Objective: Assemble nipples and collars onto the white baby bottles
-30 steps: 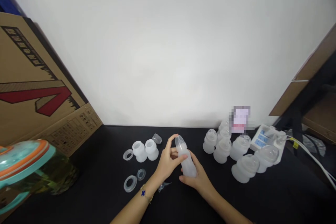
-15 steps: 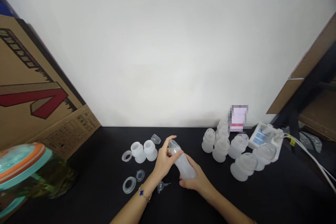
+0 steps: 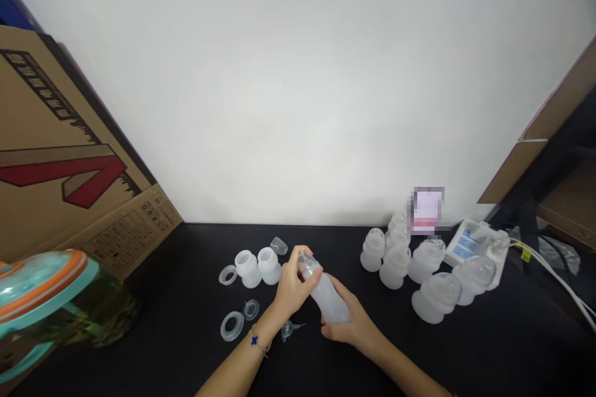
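A translucent baby bottle (image 3: 329, 299) is held tilted between both hands, its clear cap (image 3: 308, 265) toward the upper left. My left hand (image 3: 294, 283) wraps its fingers and thumb around the capped end. Lower down, my right hand (image 3: 347, 319) grips the bottle's body near its base. Beside my left forearm lie a clear silicone nipple (image 3: 287, 329), a smaller clear disc-like part (image 3: 251, 309) and a screw ring (image 3: 231, 325). Farther back stand two uncapped bottles (image 3: 248, 268), with another ring (image 3: 228, 275) and a loose clear cap (image 3: 279, 245) close to them.
Several capped bottles (image 3: 395, 265) stand on the black table at the right. Behind them are a white power strip (image 3: 482, 248) with cables and a blurred-out upright item (image 3: 427, 211). A large jug (image 3: 69, 304) and a cardboard box (image 3: 60, 155) occupy the left side.
My left hand's fingers have curled down around the cap, where the index finger was stretched out before. The view has shifted slightly; both hands still hold the bottle.
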`<state>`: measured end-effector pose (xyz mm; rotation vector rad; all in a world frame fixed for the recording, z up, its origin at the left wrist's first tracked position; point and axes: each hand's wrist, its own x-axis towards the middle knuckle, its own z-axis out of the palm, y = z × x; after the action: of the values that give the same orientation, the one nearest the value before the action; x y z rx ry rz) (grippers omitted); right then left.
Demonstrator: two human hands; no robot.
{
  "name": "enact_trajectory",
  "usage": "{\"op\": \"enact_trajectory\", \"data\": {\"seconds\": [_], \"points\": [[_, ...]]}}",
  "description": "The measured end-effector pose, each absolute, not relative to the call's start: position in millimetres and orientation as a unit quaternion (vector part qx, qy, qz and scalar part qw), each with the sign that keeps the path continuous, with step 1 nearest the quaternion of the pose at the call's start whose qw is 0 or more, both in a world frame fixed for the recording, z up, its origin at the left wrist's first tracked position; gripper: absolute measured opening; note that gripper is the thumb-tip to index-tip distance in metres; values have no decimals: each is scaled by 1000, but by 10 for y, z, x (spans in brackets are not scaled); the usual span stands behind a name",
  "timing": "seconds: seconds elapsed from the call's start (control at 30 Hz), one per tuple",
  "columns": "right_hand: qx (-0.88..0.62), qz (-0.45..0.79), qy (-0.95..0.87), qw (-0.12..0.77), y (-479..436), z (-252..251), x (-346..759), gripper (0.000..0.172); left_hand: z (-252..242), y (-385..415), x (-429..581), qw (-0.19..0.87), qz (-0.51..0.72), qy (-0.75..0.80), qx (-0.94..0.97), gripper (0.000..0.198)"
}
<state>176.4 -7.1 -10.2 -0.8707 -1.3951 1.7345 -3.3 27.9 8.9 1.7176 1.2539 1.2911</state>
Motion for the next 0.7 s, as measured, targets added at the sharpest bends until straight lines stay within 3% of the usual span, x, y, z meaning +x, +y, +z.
{"op": "enact_trajectory", "data": {"seconds": [0.47,0.7], "points": [[-355,667,-561,340,-68,-145,1756,94,67,292,-54,285,489,470,677,26],[-356,666,-559,343,-57,-165,1771,94,40,272,-46,318,501,461,660,31]]}}
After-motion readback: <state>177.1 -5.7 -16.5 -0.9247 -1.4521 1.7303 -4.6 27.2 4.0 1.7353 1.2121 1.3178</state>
